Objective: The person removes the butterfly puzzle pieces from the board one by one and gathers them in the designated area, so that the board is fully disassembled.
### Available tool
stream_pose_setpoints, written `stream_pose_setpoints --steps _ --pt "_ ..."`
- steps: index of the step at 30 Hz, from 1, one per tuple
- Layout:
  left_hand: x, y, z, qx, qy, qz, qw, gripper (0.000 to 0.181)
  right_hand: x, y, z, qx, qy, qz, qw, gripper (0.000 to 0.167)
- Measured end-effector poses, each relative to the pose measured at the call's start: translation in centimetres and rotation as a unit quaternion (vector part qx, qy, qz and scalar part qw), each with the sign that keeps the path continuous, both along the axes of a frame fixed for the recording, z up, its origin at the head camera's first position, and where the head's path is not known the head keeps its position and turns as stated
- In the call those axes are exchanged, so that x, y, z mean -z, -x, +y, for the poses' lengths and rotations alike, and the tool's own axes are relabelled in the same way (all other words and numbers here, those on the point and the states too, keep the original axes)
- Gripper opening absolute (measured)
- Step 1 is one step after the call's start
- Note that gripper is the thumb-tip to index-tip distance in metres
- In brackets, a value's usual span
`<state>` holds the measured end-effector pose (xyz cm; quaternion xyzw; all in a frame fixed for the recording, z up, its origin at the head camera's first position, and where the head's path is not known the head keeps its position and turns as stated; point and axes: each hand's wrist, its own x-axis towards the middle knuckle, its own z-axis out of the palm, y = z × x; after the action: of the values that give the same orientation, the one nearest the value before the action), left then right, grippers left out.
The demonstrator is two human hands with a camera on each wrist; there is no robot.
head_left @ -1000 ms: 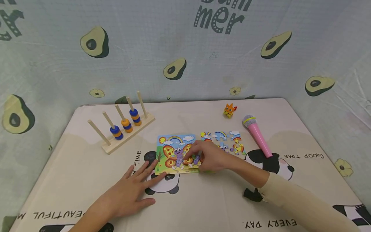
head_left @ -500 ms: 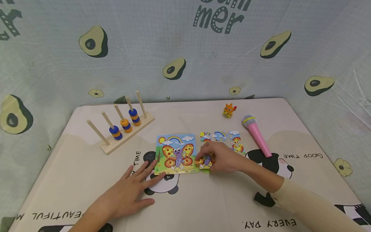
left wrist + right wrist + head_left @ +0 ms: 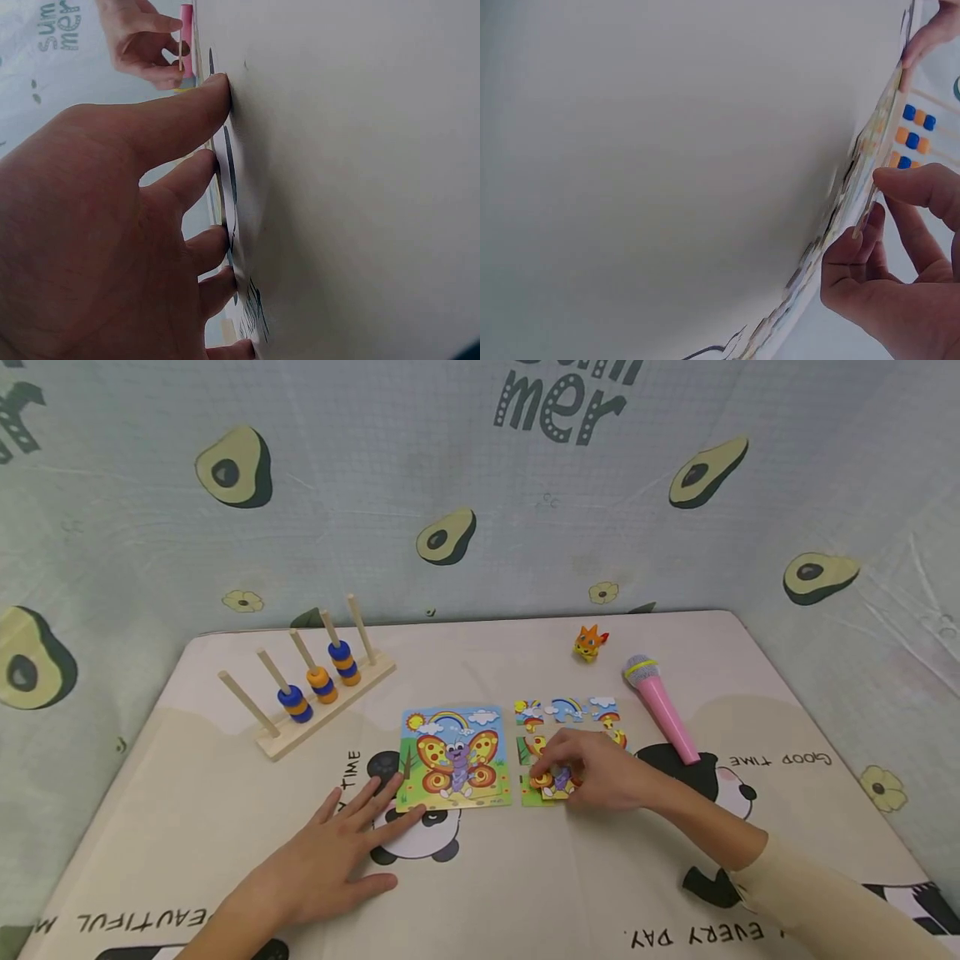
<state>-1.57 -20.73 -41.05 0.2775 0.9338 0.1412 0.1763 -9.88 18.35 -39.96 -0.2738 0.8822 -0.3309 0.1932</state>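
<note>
A square butterfly jigsaw puzzle (image 3: 455,758) lies flat on the table. My left hand (image 3: 330,860) rests palm down with fingers spread at its lower left corner; fingertips are at or on its edge. To the right of the puzzle, my right hand (image 3: 606,770) pinches a jigsaw piece (image 3: 557,783) printed with a purple butterfly body. In the right wrist view the held piece (image 3: 867,212) appears edge-on between thumb and fingers, slightly above the table. Beneath and beyond this hand are several loose jigsaw pieces (image 3: 567,710) in rows, some hidden by it.
A wooden peg stand (image 3: 330,717) with blue and orange rings stands at the back left. At the right lies a pink toy microphone (image 3: 671,714), and behind it sits a small orange animal figure (image 3: 590,643). A printed cloth wall (image 3: 337,527) rises behind the table.
My right hand has moved right, carrying the jigsaw piece from over the puzzle's right side to above the loose pieces. The left hand stays put; the head view has shifted slightly.
</note>
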Motion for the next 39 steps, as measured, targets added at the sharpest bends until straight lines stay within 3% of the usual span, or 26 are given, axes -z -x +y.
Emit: stream_pose_setpoints --steps 19,39 --pt "0.0 -0.1 -0.1 -0.003 -0.003 0.002 1.0 0.074 0.1 -0.6 2.3 0.02 -0.025 0.006 0.9995 0.05" --pt "0.1 -0.2 -0.1 0.003 -0.009 0.009 0.9999 0.073 0.4 -0.8 2.5 0.005 -0.029 0.023 0.9993 0.052"
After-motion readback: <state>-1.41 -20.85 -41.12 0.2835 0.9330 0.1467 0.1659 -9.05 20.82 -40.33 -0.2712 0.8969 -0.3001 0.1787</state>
